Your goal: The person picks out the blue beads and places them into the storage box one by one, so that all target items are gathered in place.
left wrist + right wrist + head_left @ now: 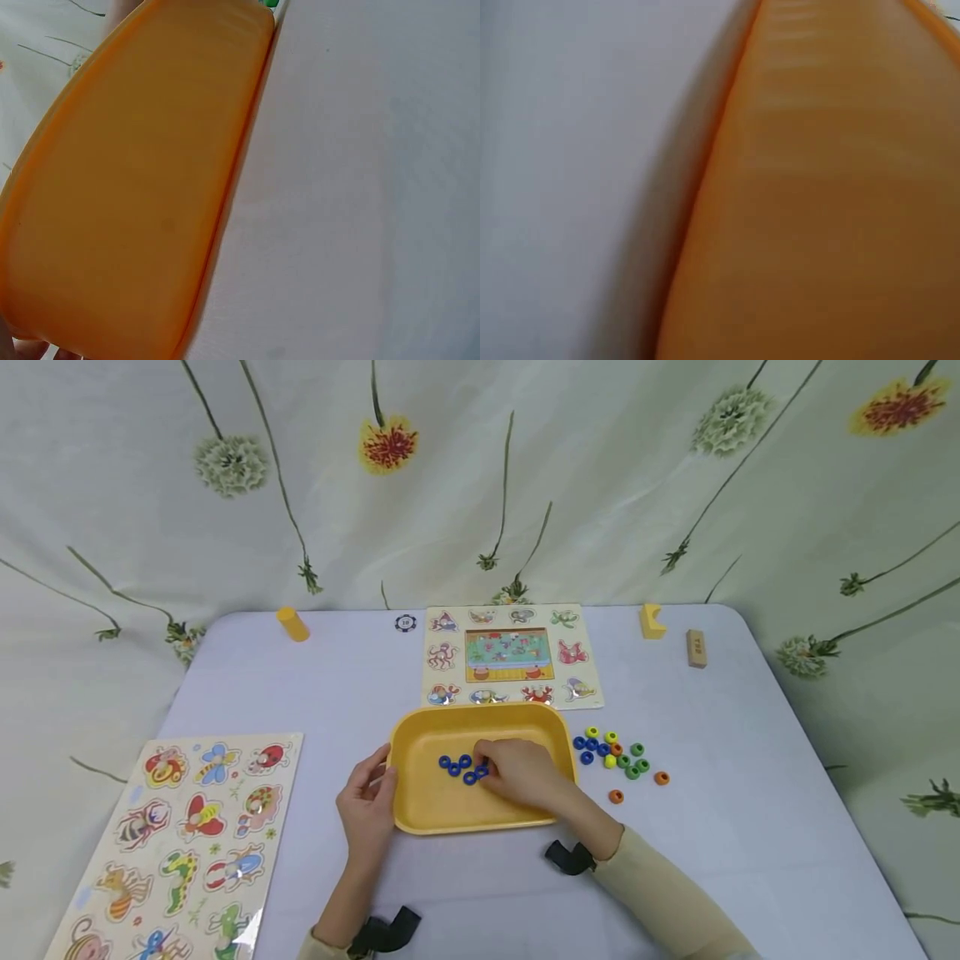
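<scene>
A yellow tray [480, 814] lies on the table, and several blue beads [454, 769] sit in a loose cluster on its floor. My left hand [369, 802] holds the tray's left rim with thumb and fingers. Inside the tray, my right hand [517, 770] has its fingertips down at a blue bead [482, 771] on the right side of the cluster and pinches it. The fingers partly cover that bead. Both wrist views are mostly filled by the tray's outer wall [142, 180], and the beads are hidden there.
Right of the tray lie loose blue, yellow, green and orange beads [624, 761]. A sea-animal puzzle board [592, 681] touches the tray's far side; an insect board [180, 835] lies left. Farther back are a yellow cylinder [292, 624], a chip [405, 623], a notched yellow block [652, 622] and a wooden block [696, 648].
</scene>
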A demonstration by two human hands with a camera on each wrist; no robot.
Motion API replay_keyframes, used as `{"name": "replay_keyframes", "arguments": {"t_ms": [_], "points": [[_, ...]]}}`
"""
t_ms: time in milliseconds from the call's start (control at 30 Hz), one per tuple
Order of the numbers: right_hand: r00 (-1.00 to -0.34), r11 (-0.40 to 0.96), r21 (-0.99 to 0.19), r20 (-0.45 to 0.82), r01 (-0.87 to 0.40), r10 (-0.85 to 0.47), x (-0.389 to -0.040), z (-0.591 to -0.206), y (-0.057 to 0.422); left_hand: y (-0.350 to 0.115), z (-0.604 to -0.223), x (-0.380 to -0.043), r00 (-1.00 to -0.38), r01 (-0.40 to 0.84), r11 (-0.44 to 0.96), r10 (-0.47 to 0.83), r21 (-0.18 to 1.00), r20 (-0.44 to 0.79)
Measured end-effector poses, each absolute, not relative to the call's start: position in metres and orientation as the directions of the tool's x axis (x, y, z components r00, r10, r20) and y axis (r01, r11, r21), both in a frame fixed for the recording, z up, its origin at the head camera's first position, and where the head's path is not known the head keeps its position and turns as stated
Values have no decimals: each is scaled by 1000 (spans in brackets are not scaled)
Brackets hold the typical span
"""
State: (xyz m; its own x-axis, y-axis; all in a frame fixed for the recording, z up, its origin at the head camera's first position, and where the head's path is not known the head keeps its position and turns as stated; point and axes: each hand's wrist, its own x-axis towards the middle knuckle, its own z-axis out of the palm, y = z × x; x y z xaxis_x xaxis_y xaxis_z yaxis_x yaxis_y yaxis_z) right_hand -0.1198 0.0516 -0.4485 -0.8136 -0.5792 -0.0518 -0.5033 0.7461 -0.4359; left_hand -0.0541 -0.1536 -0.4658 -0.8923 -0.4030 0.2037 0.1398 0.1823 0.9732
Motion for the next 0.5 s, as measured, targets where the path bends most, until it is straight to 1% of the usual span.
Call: {"name": "replay_keyframes", "arguments": {"t_ms": [100, 233, 367, 500], "points": [[-817, 753, -433, -62, -496, -574, -122, -450, 49, -154, -465, -54, -893, 123, 190, -407, 974, 192], [-844, 741, -491, -23, -458, -536, -120, -447, 54, -154, -465, -54, -893, 116, 186, -410, 976, 185], [-877, 700, -573, 72, -427, -476, -111, -440, 68, -153, -465, -55, -895, 114, 189, -406, 975, 183], [-891, 627, -641, 234, -443, -390, -103, -432, 94, -153, -465, -55, -896, 101, 190, -409, 977, 172]]}}
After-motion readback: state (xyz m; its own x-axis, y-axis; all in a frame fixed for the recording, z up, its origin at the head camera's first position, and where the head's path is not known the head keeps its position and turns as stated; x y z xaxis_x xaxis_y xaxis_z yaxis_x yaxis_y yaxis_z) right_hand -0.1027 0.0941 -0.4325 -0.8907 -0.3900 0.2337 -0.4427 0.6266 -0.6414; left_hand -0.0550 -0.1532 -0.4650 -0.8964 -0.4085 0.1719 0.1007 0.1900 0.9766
